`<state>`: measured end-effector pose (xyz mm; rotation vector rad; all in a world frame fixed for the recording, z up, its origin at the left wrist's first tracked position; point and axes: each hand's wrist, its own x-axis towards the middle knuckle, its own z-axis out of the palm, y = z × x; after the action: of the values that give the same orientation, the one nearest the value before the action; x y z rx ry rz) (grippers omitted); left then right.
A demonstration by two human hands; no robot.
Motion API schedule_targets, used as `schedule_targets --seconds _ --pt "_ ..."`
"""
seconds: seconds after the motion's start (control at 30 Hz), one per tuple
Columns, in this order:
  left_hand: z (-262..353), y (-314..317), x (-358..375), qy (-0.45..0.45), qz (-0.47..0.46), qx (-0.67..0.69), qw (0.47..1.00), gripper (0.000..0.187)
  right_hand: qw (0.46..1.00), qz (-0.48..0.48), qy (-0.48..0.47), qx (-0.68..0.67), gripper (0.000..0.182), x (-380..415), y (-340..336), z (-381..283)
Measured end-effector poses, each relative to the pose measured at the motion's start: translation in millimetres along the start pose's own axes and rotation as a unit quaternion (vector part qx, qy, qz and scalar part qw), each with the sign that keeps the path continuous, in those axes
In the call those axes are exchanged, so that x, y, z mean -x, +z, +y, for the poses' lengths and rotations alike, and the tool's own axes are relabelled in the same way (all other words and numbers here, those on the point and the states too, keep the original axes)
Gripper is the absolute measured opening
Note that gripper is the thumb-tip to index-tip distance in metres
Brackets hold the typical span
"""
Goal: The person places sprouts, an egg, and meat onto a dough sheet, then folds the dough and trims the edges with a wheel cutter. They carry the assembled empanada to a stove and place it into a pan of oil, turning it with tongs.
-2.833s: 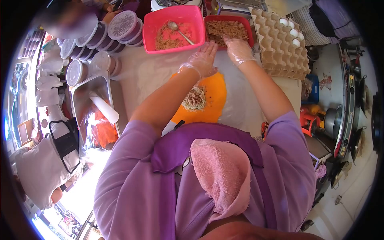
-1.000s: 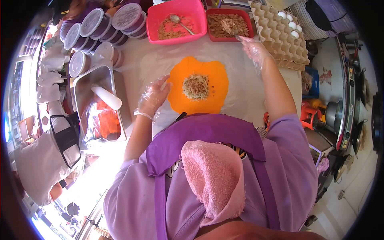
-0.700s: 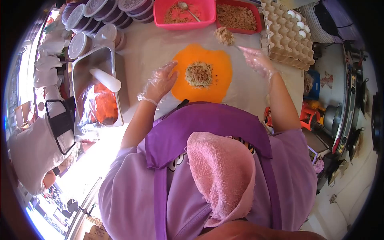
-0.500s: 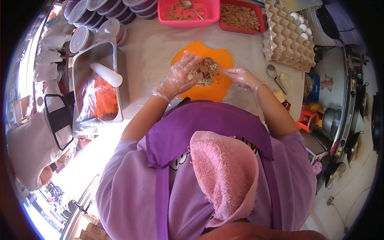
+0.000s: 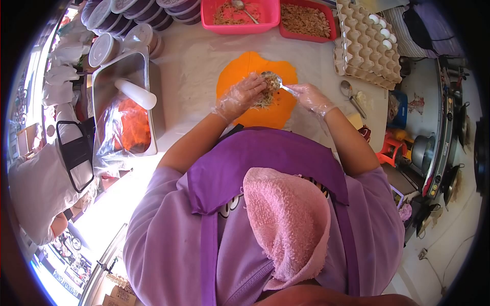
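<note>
A flat, uneven-edged orange sheet of dough (image 5: 282, 111) lies on the table before me. At its middle is a mound of shredded filling (image 5: 263, 100), partly hidden by my left hand. My left hand (image 5: 244, 93), in a clear plastic glove, rests its outstretched fingers against the mound's left and upper side. My right hand (image 5: 310, 98), gloved too, is closed around the handle of a metal spoon (image 5: 287, 88). The spoon's bowl is at the upper right of the mound, beside my left fingertips.
A pink tub (image 5: 242, 29) with a spoon and a red tray (image 5: 301, 38) of brown crumbly filling stand at the back. Egg trays (image 5: 365, 51) and another spoon (image 5: 349, 94) lie right. On the left are a metal bin (image 5: 157, 102) with orange dough and lidded tubs (image 5: 104, 49).
My left hand has lowered its raised, spread fingers onto the filling. My right hand has turned slightly, and the spoon now shows clearly at the mound's upper right.
</note>
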<state>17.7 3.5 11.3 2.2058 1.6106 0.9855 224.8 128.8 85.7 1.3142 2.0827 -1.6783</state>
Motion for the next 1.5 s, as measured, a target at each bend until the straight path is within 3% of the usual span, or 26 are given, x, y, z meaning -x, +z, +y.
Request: schedule_targets --seconds 0.07,0.13,0.17,0.2,0.23,0.27,0.33,0.37,0.4,0.43,0.47,0.53,0.6,0.67,0.8,0.87,0.93,0.97,1.03,1.07,1.13,1.2,1.3,1.4,1.47,1.5 --pt "-1 4 5 -0.006 0.011 0.015 1.000 0.036 0.999 -0.001 -0.034 0.013 0.030 -7 0 14" --pt "7 -1 8 -0.125 0.004 0.143 0.982 0.037 0.999 0.005 -0.040 0.013 0.029 -8 0 21" --pt "7 3 11 -0.124 0.003 0.143 0.982 0.037 0.999 0.010 -0.045 0.014 0.029 -9 0 24" --pt "8 6 12 -0.193 0.051 0.323 0.925 0.037 0.999 0.011 -0.044 0.013 0.029 -6 -2 20" --pt "9 8 14 -0.255 0.096 0.489 0.829 0.038 0.999 0.004 -0.017 0.027 0.029 0 -3 13" --pt "9 9 16 -0.255 0.096 0.489 0.829 0.038 0.999 -0.004 0.010 0.040 0.028 3 -4 9" --pt "16 -6 9 -0.325 0.129 0.560 0.751 0.040 0.999 -0.010 0.003 0.034 0.028 -1 -3 20" --pt "12 -5 9 -0.324 0.129 0.560 0.751 0.040 0.999 -0.016 -0.005 0.028 0.029 -4 -2 27" --pt "9 -5 6 -0.257 0.094 0.387 0.881 0.038 0.999 -0.016 -0.006 0.028 0.029 -7 1 34" --pt "7 -5 5 -0.177 0.054 0.193 0.964 0.036 0.999 -0.013 -0.034 0.001 0.028 -9 4 41" --pt "6 -5 3 -0.177 0.054 0.192 0.964 0.036 0.998 -0.010 -0.062 -0.026 0.028 -11 6 47" --pt "14 -14 -13 -0.014 -0.007 -0.001 1.000 0.033 0.997 -0.009 -0.069 -0.013 0.028 -9 8 43" --pt "20 -15 -19 0.009 -0.032 -0.027 0.999 0.031 0.997 -0.006 -0.076 0.001 0.029 -7 9 37" --pt "18 -13 -19 0.033 -0.057 -0.053 0.996 0.029 0.999 -0.027 -0.021 -0.012 0.029 -6 8 33" --pt "16 -16 -15 0.045 -0.066 -0.066 0.995 0.021 0.999 -0.009 -0.042 0.029 0.030 -7 6 42" --pt "15 -18 -11 0.034 -0.076 -0.050 0.995 0.020 0.995 -0.040 0.079 -0.052 0.032 -6 0 43" --pt "5 -8 2 -0.063 -0.039 0.091 0.993 0.033 0.992 -0.040 0.076 -0.097 0.033 -6 -1 45" --pt "1 -3 8 -0.063 -0.038 0.091 0.993 0.033 0.986 -0.040 0.074 -0.141 0.034 -5 -2 46" --pt "-3 0 14 -0.189 0.023 0.317 0.929 0.041 0.978 -0.056 0.084 -0.182 0.034 -2 -6 43" --pt "-6 0 17 -0.189 0.024 0.317 0.929 0.041 0.968 -0.071 0.094 -0.222 0.035 1 -10 40" --pt "-1 -14 18 -0.280 0.107 0.475 0.828 0.046 0.963 -0.078 0.096 -0.241 0.036 9 -21 27" --pt "-2 -23 24 -0.294 0.121 0.465 0.826 0.049 0.957 -0.086 0.097 -0.258 0.037 10 -33 23" --pt "-10 -30 36 -0.315 0.131 0.443 0.829 0.053 0.961 -0.041 0.067 -0.266 0.040 -15 -68 34" --pt "-21 -22 48 -0.324 0.118 0.419 0.840 0.055 0.958 0.091 -0.037 -0.268 0.042 -67 -108 55" --pt "-26 -17 51 -0.329 0.111 0.404 0.847 0.056 0.968 0.248 -0.014 0.035 0.043 -70 -115 16" --pt "-28 -15 52 -0.335 0.086 0.398 0.850 0.058 0.968 0.247 -0.014 0.034 0.043 -85 -123 21"
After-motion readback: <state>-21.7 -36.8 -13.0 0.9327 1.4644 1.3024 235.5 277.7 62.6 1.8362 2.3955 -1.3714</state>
